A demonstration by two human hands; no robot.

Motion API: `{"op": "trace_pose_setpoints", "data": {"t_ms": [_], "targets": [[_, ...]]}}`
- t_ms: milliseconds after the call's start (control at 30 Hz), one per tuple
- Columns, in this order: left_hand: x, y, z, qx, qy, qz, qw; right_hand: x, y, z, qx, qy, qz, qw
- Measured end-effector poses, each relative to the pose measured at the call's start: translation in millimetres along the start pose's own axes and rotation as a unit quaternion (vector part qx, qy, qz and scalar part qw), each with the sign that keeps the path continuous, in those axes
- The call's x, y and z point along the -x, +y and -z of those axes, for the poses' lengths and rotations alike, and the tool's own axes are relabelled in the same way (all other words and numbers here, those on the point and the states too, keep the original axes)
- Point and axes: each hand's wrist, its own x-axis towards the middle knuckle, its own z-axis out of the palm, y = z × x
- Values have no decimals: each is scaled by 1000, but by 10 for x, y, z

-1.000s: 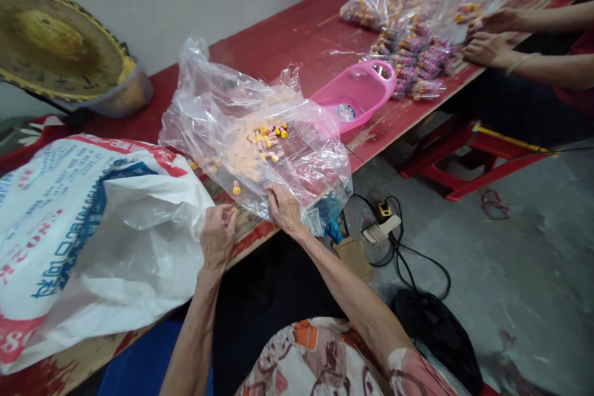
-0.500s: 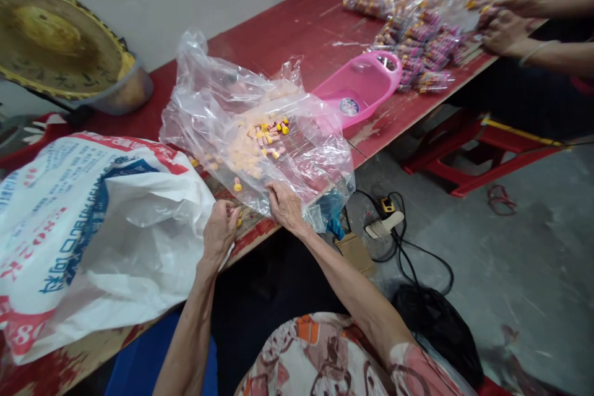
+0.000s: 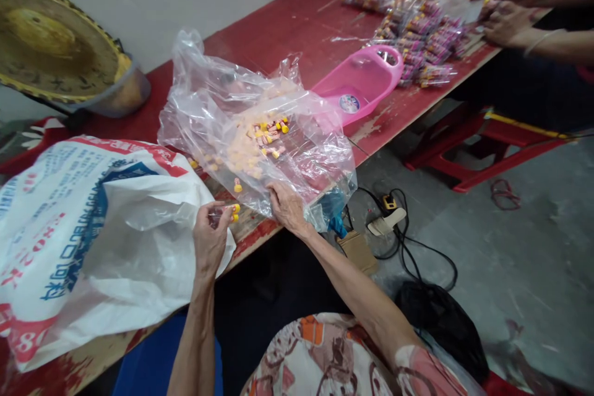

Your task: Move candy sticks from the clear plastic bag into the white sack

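My left hand (image 3: 211, 232) is closed around a few small yellow-capped tubes (image 3: 236, 210); the yellow ends stick out past the thumb and the rest is mostly hidden. It is over the mouth of a white woven sack (image 3: 139, 241). At the table's near edge, my right hand (image 3: 286, 205) has its fingers closed on the front edge of a clear plastic bag (image 3: 320, 176). Inside that bag lie many more pink tubes with yellow caps (image 3: 271, 130), some blurred by the film. A single tube (image 3: 237, 185) lies close to the bag's front edge, between my hands.
A pink plastic scoop tray (image 3: 366, 86) stands behind the bag. Farther right are a heap of wrapped packs (image 3: 427, 43) and a co-worker's hands (image 3: 508, 21). A basin (image 3: 125, 86) with a woven hat is at the left. Cables (image 3: 417, 241) and a red stool (image 3: 482, 145) occupy the floor.
My left hand has moved left, away from the table edge and over the sack, and the yellow caps show more plainly. My right hand stays at the bag's edge.
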Motion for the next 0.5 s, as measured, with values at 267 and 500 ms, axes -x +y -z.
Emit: {"op": "trace_pose_setpoints", "data": {"t_ms": [267, 500], "targets": [[-97, -134, -59, -98, -92, -69, 989, -8, -22, 16, -11, -5, -4, 1000], [-56, 27, 95, -23, -23, 15, 999, 3, -17, 5, -4, -3, 1, 1000]]}}
